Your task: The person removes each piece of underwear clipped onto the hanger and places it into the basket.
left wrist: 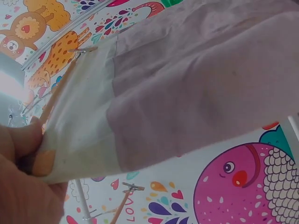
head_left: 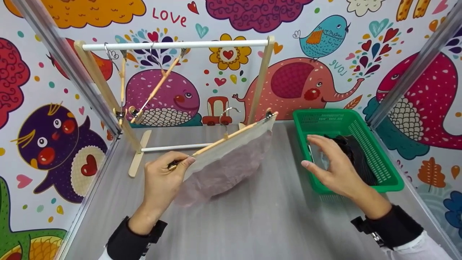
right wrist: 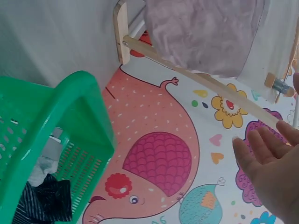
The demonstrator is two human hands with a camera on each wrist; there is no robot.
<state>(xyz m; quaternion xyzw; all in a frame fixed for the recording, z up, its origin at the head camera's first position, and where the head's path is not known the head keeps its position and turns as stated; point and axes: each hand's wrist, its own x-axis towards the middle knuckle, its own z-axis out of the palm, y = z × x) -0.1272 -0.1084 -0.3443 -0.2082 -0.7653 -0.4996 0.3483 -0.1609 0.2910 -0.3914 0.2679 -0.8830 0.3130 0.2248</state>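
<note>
My left hand (head_left: pixel 164 180) pinches one end of a wooden clip hanger (head_left: pixel 226 137) at its clip. From the hanger hangs a pale mauve garment (head_left: pixel 231 168) with a broad white band along the top. At the hanger's far end, a clip (right wrist: pixel 279 86) sits at the corner of the white band. The metal hook (head_left: pixel 223 119) points upward, clear of the rack's top rail. Apart from the garment, my right hand (head_left: pixel 335 171) holds nothing, its fingers spread and thumb apart, over the near side of the green basket in the head view.
A wooden rack with a white top rail (head_left: pixel 216 44) stands at the back left. Two bare clip hangers (head_left: pixel 158 86) hang from its left part. The green basket (head_left: pixel 391 186) on the right contains dark striped cloth (head_left: pixel 355 159) and light cloth (right wrist: pixel 46 163). Printed walls enclose the table.
</note>
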